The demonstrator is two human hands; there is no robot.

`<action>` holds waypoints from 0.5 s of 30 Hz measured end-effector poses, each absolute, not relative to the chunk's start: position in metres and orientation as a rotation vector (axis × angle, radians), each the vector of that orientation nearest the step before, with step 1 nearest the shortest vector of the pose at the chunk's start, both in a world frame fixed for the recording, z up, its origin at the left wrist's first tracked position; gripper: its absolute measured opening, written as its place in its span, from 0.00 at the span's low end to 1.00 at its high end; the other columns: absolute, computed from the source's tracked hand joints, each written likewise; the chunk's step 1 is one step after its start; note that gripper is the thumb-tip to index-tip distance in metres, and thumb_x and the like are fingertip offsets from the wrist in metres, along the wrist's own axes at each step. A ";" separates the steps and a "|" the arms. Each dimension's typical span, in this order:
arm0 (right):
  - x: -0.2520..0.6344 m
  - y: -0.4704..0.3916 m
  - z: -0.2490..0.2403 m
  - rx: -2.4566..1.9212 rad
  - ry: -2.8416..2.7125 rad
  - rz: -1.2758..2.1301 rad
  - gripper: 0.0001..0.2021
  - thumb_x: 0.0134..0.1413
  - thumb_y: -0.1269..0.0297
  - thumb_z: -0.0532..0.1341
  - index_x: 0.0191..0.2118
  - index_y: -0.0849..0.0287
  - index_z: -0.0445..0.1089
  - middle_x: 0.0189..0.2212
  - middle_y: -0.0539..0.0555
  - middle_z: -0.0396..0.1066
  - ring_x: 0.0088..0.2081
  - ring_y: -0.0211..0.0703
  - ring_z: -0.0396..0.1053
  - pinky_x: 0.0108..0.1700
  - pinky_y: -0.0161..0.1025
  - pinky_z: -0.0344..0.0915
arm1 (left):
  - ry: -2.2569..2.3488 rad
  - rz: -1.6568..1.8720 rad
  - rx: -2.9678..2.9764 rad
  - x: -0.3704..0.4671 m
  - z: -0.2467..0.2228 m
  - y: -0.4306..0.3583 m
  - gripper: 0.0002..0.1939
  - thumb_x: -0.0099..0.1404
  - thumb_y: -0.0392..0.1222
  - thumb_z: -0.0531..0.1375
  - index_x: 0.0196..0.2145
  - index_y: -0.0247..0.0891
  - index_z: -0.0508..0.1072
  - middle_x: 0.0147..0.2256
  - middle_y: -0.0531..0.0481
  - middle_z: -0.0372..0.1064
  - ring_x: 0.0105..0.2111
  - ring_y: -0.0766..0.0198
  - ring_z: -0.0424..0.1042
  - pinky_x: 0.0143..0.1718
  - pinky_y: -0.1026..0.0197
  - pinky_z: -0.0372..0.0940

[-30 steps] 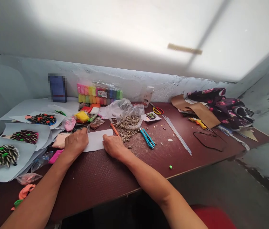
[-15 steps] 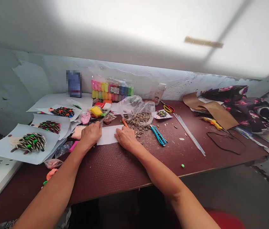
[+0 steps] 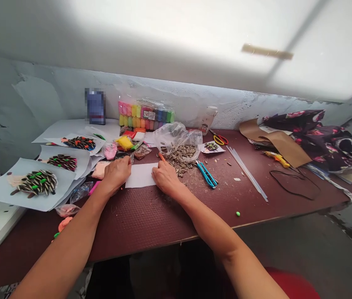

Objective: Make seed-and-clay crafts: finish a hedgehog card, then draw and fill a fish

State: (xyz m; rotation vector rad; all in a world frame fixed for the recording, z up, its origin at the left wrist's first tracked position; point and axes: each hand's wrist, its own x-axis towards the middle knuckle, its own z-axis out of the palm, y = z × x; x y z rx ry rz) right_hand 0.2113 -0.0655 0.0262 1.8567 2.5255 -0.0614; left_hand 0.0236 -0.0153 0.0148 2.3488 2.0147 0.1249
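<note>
A small white sheet of paper (image 3: 141,175) lies on the brown table between my hands. My left hand (image 3: 118,172) is closed at the paper's left edge, its fingertips hidden beneath the knuckles. At the right edge, my right hand (image 3: 167,177) rests partly on the paper, fingers curled. A thin orange pen-like stick (image 3: 162,157) points up from that hand. Just beyond it, sunflower seeds (image 3: 180,157) spill from a clear plastic bag (image 3: 172,135). A blue utility knife (image 3: 207,175) lies to the right of the seeds.
Paper sheets bearing seed-covered hedgehogs (image 3: 38,182) overlap at left. Coloured clay packs (image 3: 146,116), a phone (image 3: 96,107) and a bottle (image 3: 208,120) stand along the wall. Scissors (image 3: 219,139), clear sticks (image 3: 247,174), a yellow glue gun (image 3: 278,158) and patterned cloth (image 3: 322,141) are farther right.
The view has shifted slightly. Both hands stay at the paper's edges, and the orange stick remains at my right hand.
</note>
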 end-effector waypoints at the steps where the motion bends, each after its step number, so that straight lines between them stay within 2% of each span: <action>1: 0.213 -0.065 0.029 1.881 2.513 -0.068 0.18 0.71 0.63 0.49 0.46 0.61 0.77 0.47 0.63 0.72 0.52 0.50 0.68 0.49 0.39 0.64 | 1.994 0.142 2.354 0.023 0.014 -0.014 0.16 0.69 0.40 0.49 0.43 0.38 0.75 0.42 0.38 0.79 0.41 0.47 0.78 0.37 0.55 0.67; 5: 0.227 -0.059 0.039 2.234 2.365 0.024 0.20 0.73 0.60 0.46 0.52 0.58 0.74 0.48 0.62 0.73 0.48 0.48 0.71 0.45 0.38 0.65 | 1.883 0.194 2.413 0.023 0.010 -0.012 0.15 0.68 0.40 0.50 0.40 0.39 0.77 0.42 0.39 0.79 0.43 0.48 0.77 0.38 0.56 0.67; 8: 0.238 -0.054 0.040 2.334 2.298 -0.008 0.20 0.73 0.54 0.47 0.49 0.57 0.74 0.47 0.61 0.75 0.49 0.49 0.73 0.46 0.38 0.65 | 1.819 0.221 2.456 0.025 0.007 -0.013 0.16 0.68 0.41 0.50 0.41 0.40 0.78 0.41 0.40 0.79 0.42 0.48 0.77 0.39 0.56 0.66; 11: 0.241 -0.051 0.034 2.342 2.263 -0.096 0.15 0.69 0.56 0.55 0.51 0.58 0.72 0.47 0.60 0.76 0.50 0.50 0.74 0.47 0.39 0.65 | 1.781 0.229 2.481 0.026 0.005 -0.013 0.16 0.68 0.42 0.50 0.42 0.41 0.77 0.42 0.41 0.79 0.42 0.48 0.77 0.39 0.56 0.66; 15: 0.241 -0.048 0.026 2.403 2.201 -0.126 0.15 0.69 0.60 0.54 0.54 0.60 0.70 0.48 0.62 0.76 0.51 0.51 0.74 0.48 0.40 0.67 | 1.771 0.177 2.481 0.026 0.010 -0.013 0.17 0.69 0.41 0.49 0.44 0.41 0.77 0.44 0.42 0.78 0.43 0.48 0.76 0.39 0.56 0.67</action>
